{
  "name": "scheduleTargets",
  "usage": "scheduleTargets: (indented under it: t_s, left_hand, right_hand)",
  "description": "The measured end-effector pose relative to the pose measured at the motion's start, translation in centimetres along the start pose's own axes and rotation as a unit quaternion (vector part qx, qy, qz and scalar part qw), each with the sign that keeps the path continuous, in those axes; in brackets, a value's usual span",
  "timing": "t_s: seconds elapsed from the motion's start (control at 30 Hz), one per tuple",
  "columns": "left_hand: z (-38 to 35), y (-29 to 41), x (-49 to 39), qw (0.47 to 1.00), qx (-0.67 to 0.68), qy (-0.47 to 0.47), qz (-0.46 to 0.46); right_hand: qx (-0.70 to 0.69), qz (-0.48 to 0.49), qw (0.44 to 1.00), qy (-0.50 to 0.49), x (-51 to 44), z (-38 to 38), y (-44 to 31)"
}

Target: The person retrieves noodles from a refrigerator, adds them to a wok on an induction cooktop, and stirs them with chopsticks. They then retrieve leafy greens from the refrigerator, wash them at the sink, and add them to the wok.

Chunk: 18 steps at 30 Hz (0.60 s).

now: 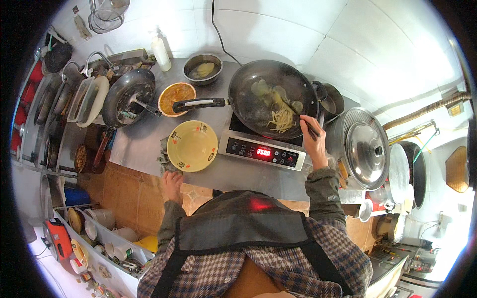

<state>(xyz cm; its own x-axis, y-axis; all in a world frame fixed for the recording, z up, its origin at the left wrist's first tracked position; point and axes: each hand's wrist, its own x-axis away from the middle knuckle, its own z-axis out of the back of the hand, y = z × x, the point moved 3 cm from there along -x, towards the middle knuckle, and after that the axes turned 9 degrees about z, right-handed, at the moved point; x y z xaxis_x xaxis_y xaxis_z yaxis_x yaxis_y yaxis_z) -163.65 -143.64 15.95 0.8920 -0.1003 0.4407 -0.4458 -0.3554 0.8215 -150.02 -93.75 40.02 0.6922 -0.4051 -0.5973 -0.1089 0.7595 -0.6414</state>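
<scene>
My right hand (312, 138) holds dark chopsticks (314, 131), whose tips reach into the food in a black wok (249, 106). Noodle-like pale strips (282, 121) and thin greenish slices (262, 88) lie in the wok, which rests on an induction cooker (262, 152) with its red display lit. My left hand (173, 183) is at the counter's front edge, beside a crumpled dark cloth (163, 158), its fingers partly hidden from view. Just above it stands a yellow bowl (192, 146) with nothing in it. Behind that is a bowl of orange-brown food (176, 95), partly under the wok's handle.
A metal bowl with pale slices (203, 69) and a squeeze bottle (161, 54) stand at the back. Left is a second wok (128, 98) with a metal spatula. A large lidded pot (367, 156) and a small saucepan (331, 100) stand right. A power cord (218, 37) hangs behind.
</scene>
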Motion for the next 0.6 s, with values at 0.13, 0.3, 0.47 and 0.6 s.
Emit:
scheduleTargets:
  t_s: [0.13, 0.3, 0.47, 0.6]
  left_hand:
    - [6.8, -3.2, 1.0, 0.991, -0.064, 0.110, 0.033]
    - [17.8, -11.7, 0.6, 0.966, -0.121, 0.049, 0.225]
    - [23.6, -19.3, 1.0, 0.871, -0.423, -0.026, 0.248]
    - [23.2, -20.8, 0.7, 0.832, -0.505, -0.062, 0.220]
  right_hand:
    - [-0.099, -0.110, 0.989, 0.009, 1.7, 2.3, -0.5]
    - [-0.196, -0.186, 0.962, -0.039, 2.2, 2.8, -1.5]
    - [-0.160, -0.070, 0.975, -0.135, 2.0, 0.4, -3.0]
    - [-0.262, -0.077, 0.960, 0.060, 1.3, 2.5, -2.8]
